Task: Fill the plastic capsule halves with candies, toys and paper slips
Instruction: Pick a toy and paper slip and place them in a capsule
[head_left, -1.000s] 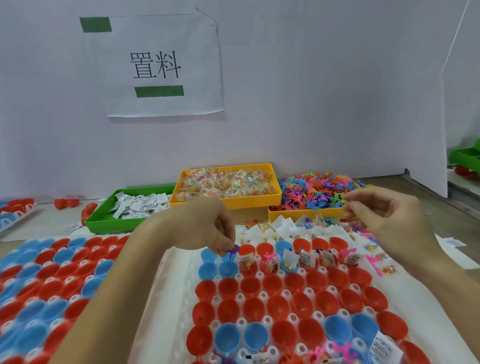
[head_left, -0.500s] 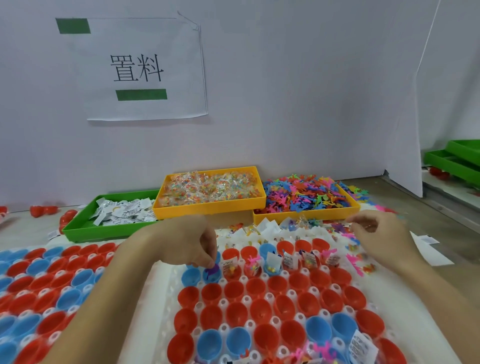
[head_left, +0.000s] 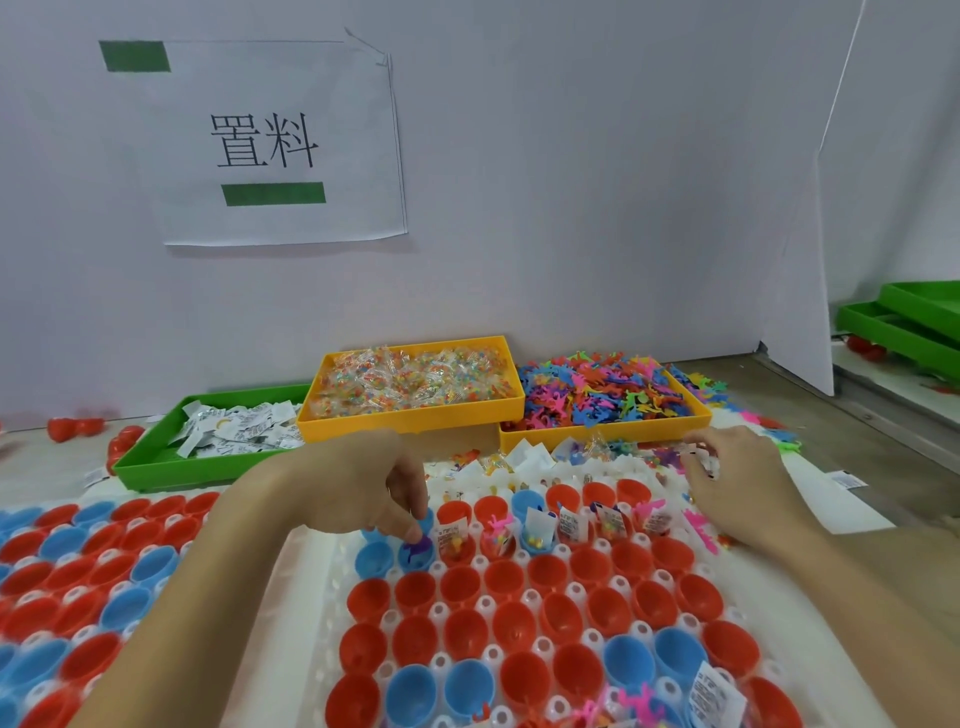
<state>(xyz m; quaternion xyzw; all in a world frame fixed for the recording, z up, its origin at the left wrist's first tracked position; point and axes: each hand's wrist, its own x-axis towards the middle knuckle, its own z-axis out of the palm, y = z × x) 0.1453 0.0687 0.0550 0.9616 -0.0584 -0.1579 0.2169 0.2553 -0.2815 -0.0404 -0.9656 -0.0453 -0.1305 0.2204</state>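
Observation:
A white tray (head_left: 317, 597) in front of me holds rows of red capsule halves (head_left: 514, 623) and several blue ones. Filled halves (head_left: 571, 525) in the far row carry slips, candies and toys. My left hand (head_left: 358, 488) hovers over the tray's far left corner with fingers curled down. Its fingertips are just above a purple toy (head_left: 418, 552) that lies in a blue capsule half (head_left: 415, 558). My right hand (head_left: 737, 483) reaches past the tray's far right corner and pinches a white paper slip (head_left: 702, 459).
Along the back wall stand a green tray of paper slips (head_left: 156, 467), a yellow tray of candies (head_left: 415, 422) and a yellow tray of coloured toys (head_left: 602, 435). Loose slips and candies (head_left: 540, 457) lie behind the white tray. Another capsule tray (head_left: 78, 571) sits left; green trays (head_left: 893, 332) stand far right.
My left hand lowered the purple toy into the blue capsule half and its fingers now sit just above it. My right hand dropped from the toy tray to the loose pile and took a slip.

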